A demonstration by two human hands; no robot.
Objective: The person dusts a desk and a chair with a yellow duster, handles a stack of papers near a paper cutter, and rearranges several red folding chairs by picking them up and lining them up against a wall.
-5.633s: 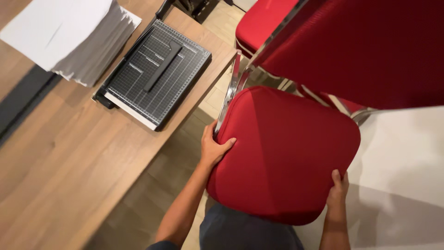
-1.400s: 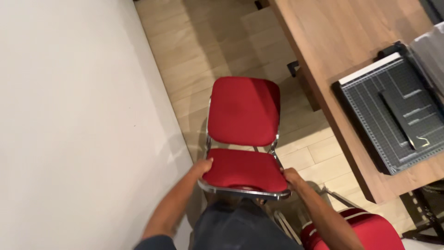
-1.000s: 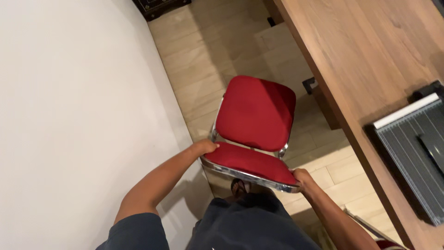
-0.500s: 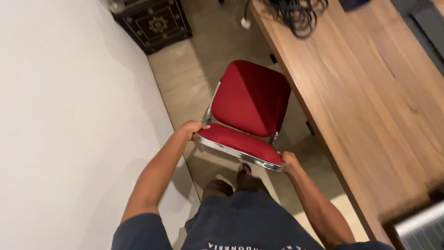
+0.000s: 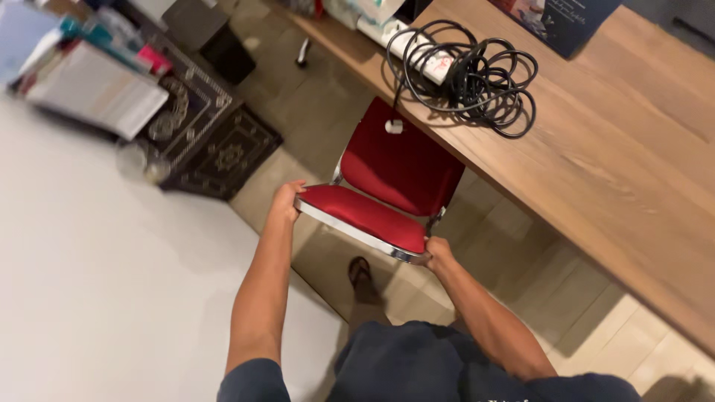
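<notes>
While both hands grip it, the red padded chair with chrome frame (image 5: 387, 190) hangs beside the long wooden table (image 5: 618, 156): left hand (image 5: 285, 201) and right hand (image 5: 438, 250) clamp the rigid backrest rail, likely light but awkward.

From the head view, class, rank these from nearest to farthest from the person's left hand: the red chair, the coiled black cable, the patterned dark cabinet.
1. Red chair: gripped by the left hand at its back corner.
2. Patterned dark cabinet: on the floor, up and left of the hand.
3. Coiled black cable: on the wooden table, far to the upper right.
</notes>
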